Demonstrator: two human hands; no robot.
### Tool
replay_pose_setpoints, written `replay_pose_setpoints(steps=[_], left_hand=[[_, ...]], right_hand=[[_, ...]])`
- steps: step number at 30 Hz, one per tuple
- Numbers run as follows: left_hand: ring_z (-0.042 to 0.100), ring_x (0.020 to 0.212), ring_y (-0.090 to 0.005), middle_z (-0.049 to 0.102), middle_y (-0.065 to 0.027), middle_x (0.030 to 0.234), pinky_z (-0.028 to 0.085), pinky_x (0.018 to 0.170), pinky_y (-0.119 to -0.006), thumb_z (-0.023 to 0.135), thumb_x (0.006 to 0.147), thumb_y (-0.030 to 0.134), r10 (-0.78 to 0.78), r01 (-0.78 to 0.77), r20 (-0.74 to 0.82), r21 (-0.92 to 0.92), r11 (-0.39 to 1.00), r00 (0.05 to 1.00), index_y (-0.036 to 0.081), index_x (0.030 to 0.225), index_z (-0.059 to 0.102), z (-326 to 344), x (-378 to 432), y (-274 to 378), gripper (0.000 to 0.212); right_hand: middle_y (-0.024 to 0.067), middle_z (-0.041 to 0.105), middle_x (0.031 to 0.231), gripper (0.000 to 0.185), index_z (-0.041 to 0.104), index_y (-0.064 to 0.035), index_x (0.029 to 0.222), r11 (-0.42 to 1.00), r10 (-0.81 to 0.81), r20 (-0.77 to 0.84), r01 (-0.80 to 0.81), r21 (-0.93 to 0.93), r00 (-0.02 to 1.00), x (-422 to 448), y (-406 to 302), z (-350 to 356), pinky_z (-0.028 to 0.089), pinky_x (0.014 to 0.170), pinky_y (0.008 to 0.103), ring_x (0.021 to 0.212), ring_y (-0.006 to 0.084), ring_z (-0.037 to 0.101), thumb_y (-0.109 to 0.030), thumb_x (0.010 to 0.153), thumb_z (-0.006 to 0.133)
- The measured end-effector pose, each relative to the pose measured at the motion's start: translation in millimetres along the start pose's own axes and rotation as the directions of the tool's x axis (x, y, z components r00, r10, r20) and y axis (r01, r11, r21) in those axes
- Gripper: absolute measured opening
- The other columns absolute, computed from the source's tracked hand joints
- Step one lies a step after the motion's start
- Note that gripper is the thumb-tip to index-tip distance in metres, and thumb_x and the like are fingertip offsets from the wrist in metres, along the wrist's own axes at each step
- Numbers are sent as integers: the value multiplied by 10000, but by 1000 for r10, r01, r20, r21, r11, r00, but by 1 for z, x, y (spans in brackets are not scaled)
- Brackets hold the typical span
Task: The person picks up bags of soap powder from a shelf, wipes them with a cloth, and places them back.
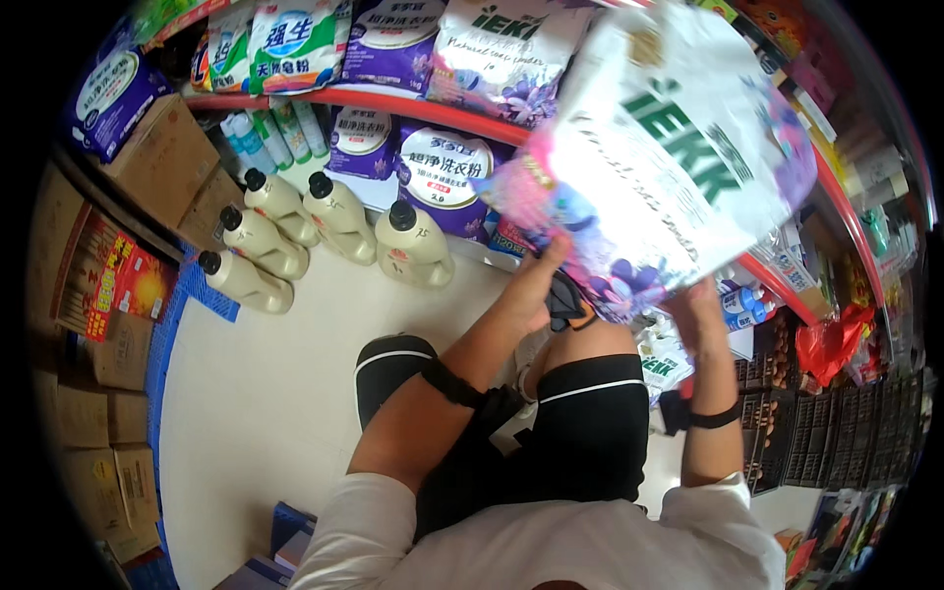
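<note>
A large white bag of soap powder, printed with purple and pink flowers, is held up between both my hands, tilted in front of the shelves. My left hand grips its lower left edge, the thumb on the front. At the bottom right edge my right hand holds the bag, its fingers partly hidden. Behind it on the upper shelf stands a similar white bag, beside a purple washing powder bag. Another white bag lies low, near my right forearm.
Several cream plastic jugs with black caps stand on the floor ahead to the left. A red shelf edge curves across the front. Cardboard boxes are stacked at left; dark plastic crates stand at right.
</note>
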State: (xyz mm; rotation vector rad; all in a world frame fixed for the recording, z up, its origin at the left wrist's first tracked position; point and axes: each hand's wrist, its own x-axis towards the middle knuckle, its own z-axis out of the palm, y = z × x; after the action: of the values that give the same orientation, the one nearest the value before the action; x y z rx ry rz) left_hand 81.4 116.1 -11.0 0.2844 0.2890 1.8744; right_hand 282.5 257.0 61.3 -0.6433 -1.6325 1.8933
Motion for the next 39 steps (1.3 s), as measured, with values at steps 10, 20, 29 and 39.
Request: replay_pose_setpoints(steps=[10, 20, 29, 39], left_hand=[[616, 1022, -197, 590, -69, 1180, 534, 820, -363, 667, 893, 262, 40, 37, -286, 259, 965, 957, 113, 1314, 438, 0, 19, -38, 502], [642, 921, -214, 608, -81, 1104, 567, 709, -363, 607, 922, 196, 230, -123, -414, 270, 955, 881, 90, 1232, 490, -18, 44, 4, 348], [651, 881, -254, 608, -118, 1081, 571, 665, -407, 592, 926, 220, 89, 10, -465, 205, 979, 881, 81, 1256, 473, -24, 55, 3, 377], [628, 914, -188, 591, -82, 1099, 548, 717, -318, 596, 912, 174, 59, 30, -430, 198, 980, 901, 62, 1251, 481, -16, 54, 19, 375]], right_hand=[[153, 651, 1078, 393, 543, 15, 1189, 855, 266, -207, -132, 501, 942, 26, 31, 2, 545, 827, 423, 950, 283, 650, -235, 897, 627], [111, 659, 1021, 317, 576, -8, 1115, 978, 41, -13, -38, 207, 999, 233, -3, -48, 559, 795, 358, 904, 224, 659, -207, 882, 655], [126, 639, 1105, 611, 569, 18, 1175, 941, 33, 80, -4, -338, 996, 355, -8, -70, 483, 894, 319, 1012, 217, 618, -342, 745, 810], [83, 614, 792, 287, 562, -34, 994, 192, -476, 387, 523, -830, 789, 267, 28, -15, 466, 622, 293, 704, 184, 602, -274, 874, 667]])
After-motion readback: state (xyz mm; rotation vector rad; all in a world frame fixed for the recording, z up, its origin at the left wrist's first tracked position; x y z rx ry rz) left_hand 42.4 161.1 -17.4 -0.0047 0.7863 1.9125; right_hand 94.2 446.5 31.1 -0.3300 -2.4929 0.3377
